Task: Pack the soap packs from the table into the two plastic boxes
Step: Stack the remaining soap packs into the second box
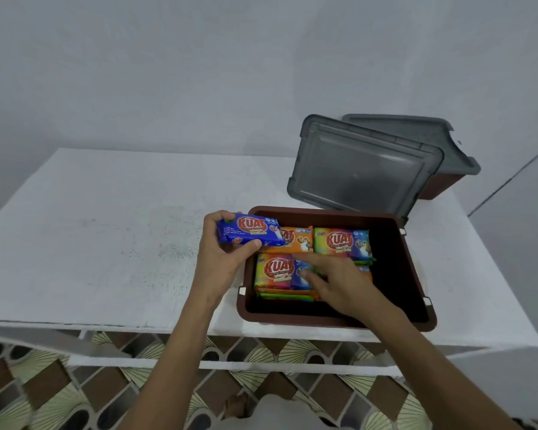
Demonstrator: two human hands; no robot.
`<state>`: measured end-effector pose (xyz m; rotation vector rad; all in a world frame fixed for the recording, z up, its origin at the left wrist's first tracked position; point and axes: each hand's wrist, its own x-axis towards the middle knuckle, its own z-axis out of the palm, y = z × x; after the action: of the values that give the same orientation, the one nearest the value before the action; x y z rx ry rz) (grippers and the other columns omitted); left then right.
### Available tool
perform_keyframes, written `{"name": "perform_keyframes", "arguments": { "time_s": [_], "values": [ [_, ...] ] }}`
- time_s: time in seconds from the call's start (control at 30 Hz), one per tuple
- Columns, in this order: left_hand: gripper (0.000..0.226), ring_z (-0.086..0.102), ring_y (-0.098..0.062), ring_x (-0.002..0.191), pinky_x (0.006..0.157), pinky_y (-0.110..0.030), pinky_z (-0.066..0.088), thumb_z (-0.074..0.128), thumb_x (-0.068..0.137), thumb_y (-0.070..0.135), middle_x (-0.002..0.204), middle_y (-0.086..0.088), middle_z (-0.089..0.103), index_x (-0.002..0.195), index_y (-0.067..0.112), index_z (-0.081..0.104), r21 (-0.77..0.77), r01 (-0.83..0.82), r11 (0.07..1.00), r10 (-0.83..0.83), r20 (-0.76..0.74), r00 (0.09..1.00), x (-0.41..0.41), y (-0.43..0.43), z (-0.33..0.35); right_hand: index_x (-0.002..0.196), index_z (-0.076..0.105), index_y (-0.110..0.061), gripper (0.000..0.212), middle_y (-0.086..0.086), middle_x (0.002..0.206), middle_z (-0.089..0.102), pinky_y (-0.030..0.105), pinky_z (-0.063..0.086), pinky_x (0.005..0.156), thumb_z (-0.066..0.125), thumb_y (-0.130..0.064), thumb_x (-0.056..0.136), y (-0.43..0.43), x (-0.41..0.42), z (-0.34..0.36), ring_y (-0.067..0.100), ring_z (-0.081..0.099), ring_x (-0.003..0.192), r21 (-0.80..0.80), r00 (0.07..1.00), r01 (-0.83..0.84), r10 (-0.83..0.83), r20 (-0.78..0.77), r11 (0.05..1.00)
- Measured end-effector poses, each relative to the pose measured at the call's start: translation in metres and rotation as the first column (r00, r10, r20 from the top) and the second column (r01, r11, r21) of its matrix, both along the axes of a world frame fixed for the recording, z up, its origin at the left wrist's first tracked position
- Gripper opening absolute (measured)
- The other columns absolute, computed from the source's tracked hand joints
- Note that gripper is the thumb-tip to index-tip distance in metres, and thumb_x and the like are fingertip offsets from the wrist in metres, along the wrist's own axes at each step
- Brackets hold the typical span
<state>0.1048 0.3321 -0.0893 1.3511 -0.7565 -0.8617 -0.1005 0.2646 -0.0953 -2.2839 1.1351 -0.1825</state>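
Left hand (227,246) grips blue pack (249,233) at frame centre; right hand (333,280), fingers spread, presses packs in box (416,274). Risk: stack shifts, jamming insertion.

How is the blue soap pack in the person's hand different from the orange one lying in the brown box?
The blue soap pack is held above the brown plastic box's rim by the left hand; the orange soap pack lies flat inside. The blue pack shows whole, while the orange pack is partly hidden behind it. Both carry the same red KUAT logo and look alike in shape.
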Motion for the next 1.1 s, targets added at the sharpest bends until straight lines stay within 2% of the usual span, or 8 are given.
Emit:
{"name": "perform_keyframes", "arguments": {
  "time_s": [0.13,0.27,0.43,0.6,0.7,0.87,0.97,1.1],
  "values": [
    [0.051,0.064,-0.010,0.103,0.063,-0.019,0.056,0.076,0.075,0.006,0.117,0.012,0.058,0.113,0.024,0.048,-0.005,0.034,0.999,-0.034,0.008,0.999,-0.004,0.003,0.004,0.132,0.054,-0.034,0.033,-0.007,0.092,0.067,0.014,0.052,0.054,0.049,-0.028,0.100,-0.009,-0.009,0.021,0.005,0.064,0.070,0.089,0.970,0.169,-0.182,0.163,0.982],
    [0.051,0.066,-0.010,0.106,0.066,-0.029,0.059,0.077,0.068,0.018,0.119,0.008,0.061,0.109,0.029,0.050,-0.016,0.162,0.987,-0.163,-0.041,0.986,-0.015,0.004,0.012,0.129,0.055,-0.035,0.034,0.000,0.097,0.071,0.024,0.059,0.066,0.056,-0.027,0.096,-0.004,-0.008,0.038,0.017,0.071,0.088,0.466,0.793,0.139,-0.379,0.476,0.874],
    [0.056,0.061,-0.010,0.113,0.074,-0.033,0.060,0.076,0.067,0.029,0.128,0.015,0.054,0.114,0.034,0.048,0.051,0.320,0.946,-0.324,0.132,0.937,-0.029,-0.001,0.017,0.120,0.065,-0.028,0.035,0.000,0.121,0.063,0.036,0.061,0.074,0.063,-0.023,0.086,0.003,-0.016,0.043,0.013,0.063,0.114,0.707,0.653,-0.020,-0.526,0.545,0.707],
    [0.062,0.060,-0.003,0.108,0.076,-0.026,0.059,0.067,0.070,0.054,0.127,0.020,0.052,0.126,0.044,0.041,0.235,0.350,0.907,-0.419,0.408,0.811,-0.030,-0.006,0.015,0.118,0.066,-0.029,0.034,-0.002,0.119,0.064,0.043,0.061,0.078,0.065,-0.023,0.085,0.000,-0.045,0.048,0.016,0.063,0.114,0.649,0.684,0.079,-0.515,0.517,0.757],
    [0.057,0.054,0.000,0.108,0.083,-0.024,0.053,0.056,0.079,0.063,0.129,0.019,0.049,0.129,0.039,0.045,0.204,0.179,0.962,-0.266,0.584,0.767,-0.026,-0.013,0.005,0.120,0.064,-0.029,0.036,-0.002,0.118,0.064,0.041,0.061,0.077,0.065,-0.025,0.084,-0.005,-0.069,0.053,0.018,0.064,0.110,0.535,0.766,0.177,-0.457,0.452,0.826],
    [0.044,0.037,-0.007,0.130,0.106,-0.036,0.040,0.059,0.090,0.045,0.147,0.007,0.041,0.130,0.030,0.050,0.208,0.053,0.977,-0.200,0.787,0.584,-0.018,-0.021,-0.027,0.120,0.062,-0.026,0.033,-0.004,0.116,0.061,0.039,0.061,0.077,0.064,-0.021,0.087,-0.011,-0.094,0.047,0.017,0.061,0.110,0.490,0.856,0.241,-0.421,0.299,0.838],
    [0.043,0.036,-0.011,0.134,0.108,-0.039,0.039,0.059,0.091,0.042,0.148,0.005,0.040,0.131,0.027,0.051,0.229,0.041,0.972,-0.215,0.814,0.539,-0.020,-0.019,-0.028,0.120,0.060,-0.026,0.032,-0.002,0.118,0.060,0.036,0.061,0.078,0.064,-0.021,0.089,-0.011,-0.090,0.033,0.018,0.061,0.110,0.466,0.872,0.276,-0.423,0.246,0.841],
    [0.042,0.036,-0.013,0.137,0.110,-0.042,0.037,0.058,0.092,0.040,0.146,0.002,0.044,0.130,0.023,0.054,0.243,0.015,0.970,-0.220,0.850,0.479,-0.021,-0.018,-0.028,0.128,0.055,-0.026,0.035,0.003,0.131,0.055,0.019,0.056,0.068,0.061,-0.022,0.093,-0.012,-0.080,0.011,0.014,0.056,0.110,0.322,0.903,0.340,-0.402,0.150,0.883]
  ]
}}
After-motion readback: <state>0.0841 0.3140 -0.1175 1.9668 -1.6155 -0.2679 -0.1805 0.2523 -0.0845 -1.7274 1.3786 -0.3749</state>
